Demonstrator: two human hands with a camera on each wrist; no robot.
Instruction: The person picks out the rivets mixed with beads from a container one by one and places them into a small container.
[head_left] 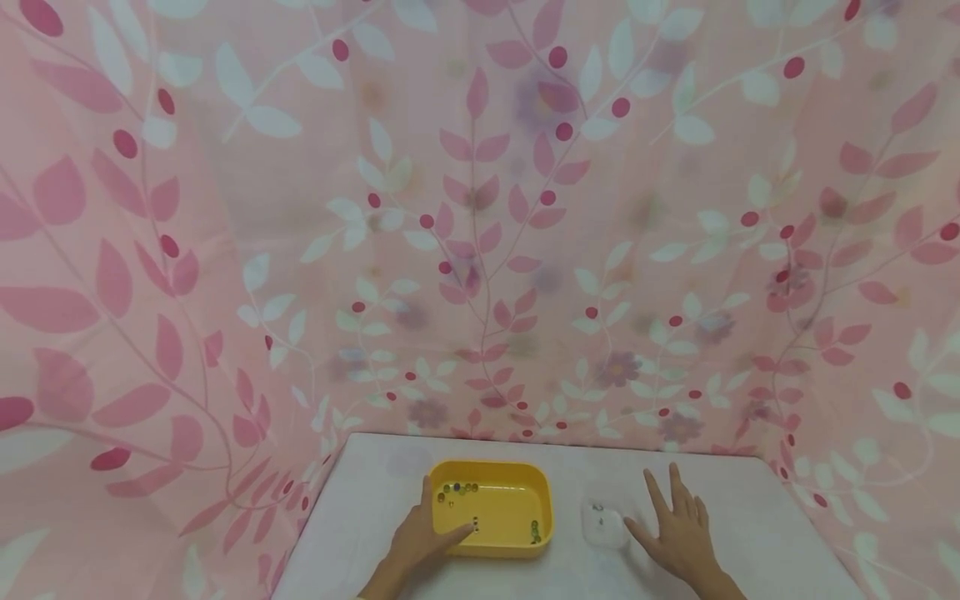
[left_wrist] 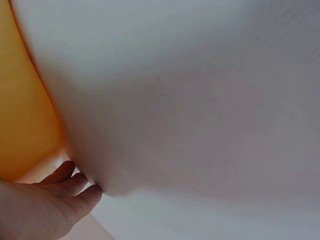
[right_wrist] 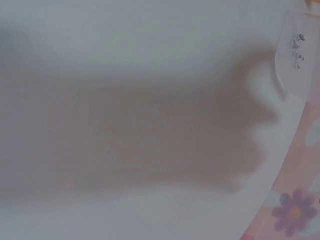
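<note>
A yellow tray [head_left: 495, 552] stands on the white table, with several glass marbles inside, some in its far left corner and some at the right end. My left hand [head_left: 420, 533] holds its near left corner, thumb over the front rim beside a few marbles and fingers outside the left wall. In the left wrist view, those fingers [left_wrist: 82, 200] reach down to the table beside the tray. A small clear container [head_left: 606, 535] with a few marbles in it stands right of the tray. My right hand [head_left: 682, 537] hovers beside it with fingers spread, thumb tip near its right edge, holding nothing.
The white table [head_left: 757, 517] ends at a pink leaf-patterned curtain [head_left: 480, 250] behind and on both sides. Tray and container stand apart with a narrow strip of table between them. My right hand casts a shadow across the table in the right wrist view.
</note>
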